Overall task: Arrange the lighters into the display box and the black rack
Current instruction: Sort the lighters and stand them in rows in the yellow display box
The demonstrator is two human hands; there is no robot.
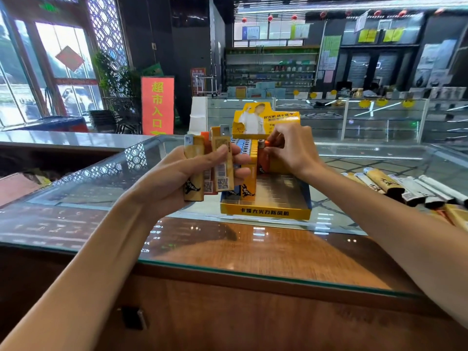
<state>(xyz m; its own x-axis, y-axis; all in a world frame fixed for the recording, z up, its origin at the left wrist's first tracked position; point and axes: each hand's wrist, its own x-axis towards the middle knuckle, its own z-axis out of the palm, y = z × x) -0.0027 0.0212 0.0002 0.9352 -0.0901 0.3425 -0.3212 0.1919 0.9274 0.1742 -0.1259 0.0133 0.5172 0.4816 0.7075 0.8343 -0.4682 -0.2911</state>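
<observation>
A yellow display box (266, 211) stands on the glass counter, with rows of yellow, blue and orange lighters upright in its back and left part. My left hand (182, 178) grips a bunch of yellow and orange lighters (220, 163) just left of the box. My right hand (291, 150) pinches an orange lighter (263, 158) standing in the box's back rows. The front right of the box's grid holds no lighters. No black rack shows in view.
Several loose lighters (395, 186) in yellow, white and black lie on the glass counter (101, 183) to the right. A wooden counter edge (253, 287) runs in front. Glass showcases and shop shelves stand behind.
</observation>
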